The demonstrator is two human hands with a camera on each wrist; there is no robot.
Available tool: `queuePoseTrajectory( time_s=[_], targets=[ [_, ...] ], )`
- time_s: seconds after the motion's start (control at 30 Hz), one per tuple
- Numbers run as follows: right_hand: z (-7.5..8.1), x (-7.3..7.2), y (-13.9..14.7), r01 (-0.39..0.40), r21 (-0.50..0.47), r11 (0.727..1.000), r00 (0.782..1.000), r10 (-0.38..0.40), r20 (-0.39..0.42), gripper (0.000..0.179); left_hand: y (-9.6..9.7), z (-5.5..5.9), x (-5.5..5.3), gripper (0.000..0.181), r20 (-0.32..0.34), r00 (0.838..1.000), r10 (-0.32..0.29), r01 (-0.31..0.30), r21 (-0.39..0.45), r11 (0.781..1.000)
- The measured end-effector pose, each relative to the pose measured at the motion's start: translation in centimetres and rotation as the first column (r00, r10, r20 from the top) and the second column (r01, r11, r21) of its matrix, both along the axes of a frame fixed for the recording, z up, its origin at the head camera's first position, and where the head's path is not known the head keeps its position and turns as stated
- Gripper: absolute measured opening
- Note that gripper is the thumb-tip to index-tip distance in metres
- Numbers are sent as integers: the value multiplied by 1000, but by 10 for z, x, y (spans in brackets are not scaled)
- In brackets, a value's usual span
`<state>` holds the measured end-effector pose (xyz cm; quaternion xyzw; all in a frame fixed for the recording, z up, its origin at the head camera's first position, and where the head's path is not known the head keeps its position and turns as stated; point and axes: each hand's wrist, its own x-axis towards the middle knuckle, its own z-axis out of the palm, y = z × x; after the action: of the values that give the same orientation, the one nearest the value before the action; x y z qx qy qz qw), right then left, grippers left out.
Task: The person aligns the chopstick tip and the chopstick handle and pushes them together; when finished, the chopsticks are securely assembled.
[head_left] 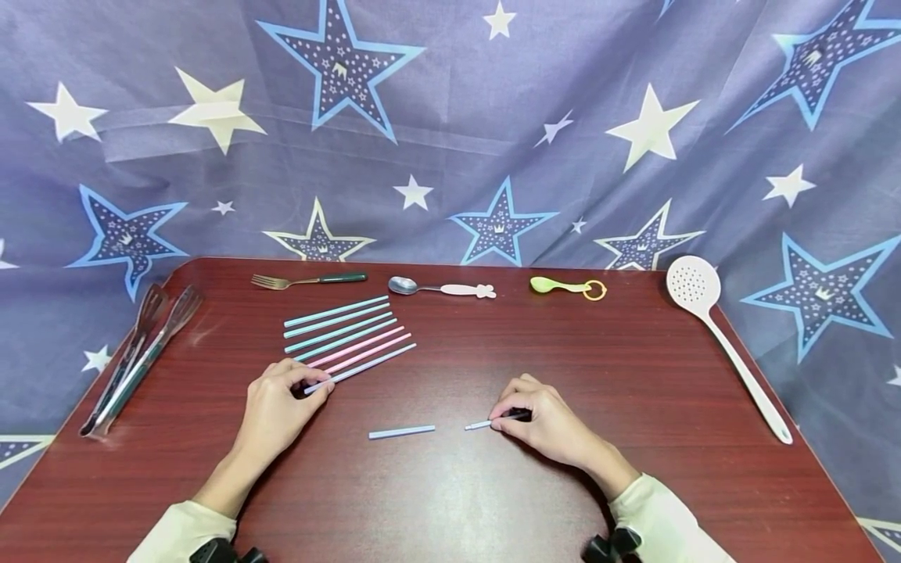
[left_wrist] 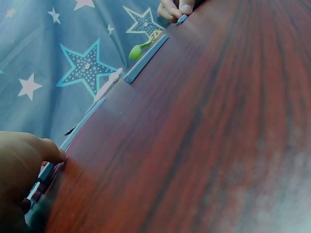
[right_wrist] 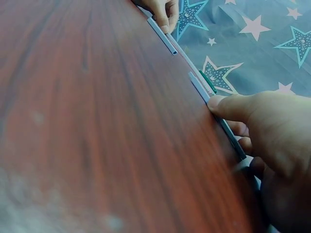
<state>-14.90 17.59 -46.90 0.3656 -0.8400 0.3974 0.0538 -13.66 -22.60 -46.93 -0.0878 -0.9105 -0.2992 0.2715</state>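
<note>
Near the left of the table, my left hand pinches the lower end of a long lavender straw. That straw is the nearest in a slanted row with two pink straws and several turquoise straws. My right hand pinches a slim stick, pale blue at its front end and black at the back; my fingers hide its middle. Between the hands lies a short lavender tube, touched by neither; its near end looks hollow in the right wrist view.
Along the back edge lie a green-handled fork, a white-handled spoon and a small green spoon with a yellow ring. Tongs lie at the left edge, a white slotted skimmer at the right. A starry cloth hangs behind.
</note>
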Motion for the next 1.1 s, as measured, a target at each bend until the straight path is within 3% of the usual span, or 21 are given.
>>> queuePoseTrajectory(
  time_s=[0.37, 0.53, 0.63, 0.83, 0.97, 1.1],
  targets=[
    [-1, 0, 0, 5, 6, 1000, 1000, -5, 3, 11, 1, 3, 1, 14, 1, 1000, -11, 11, -32, 999],
    [-1, 0, 0, 2, 1, 1000, 1000, -2, -1, 12, 14, 9, 6, 16, 7, 997, -74, 74, -7, 997],
    [-1, 0, 0, -1, 1, 1000, 1000, 1, -1, 12, 26, 12, 13, 18, 46, 987, -155, 156, -9, 988],
    [0, 0, 0, -2, 8, 1000, 1000, 2, -4, 12, 51, 13, 27, 24, 143, 947, -289, 288, 26, 957],
    [0, 0, 0, 0, 10, 1000, 1000, 0, -4, 12, 61, 8, 33, 30, 171, 932, -320, 321, 22, 947],
    [1, 0, 0, 0, 11, 1000, 1000, 0, -1, 12, 66, 4, 36, 29, 152, 937, -314, 315, 18, 949]
  ],
)
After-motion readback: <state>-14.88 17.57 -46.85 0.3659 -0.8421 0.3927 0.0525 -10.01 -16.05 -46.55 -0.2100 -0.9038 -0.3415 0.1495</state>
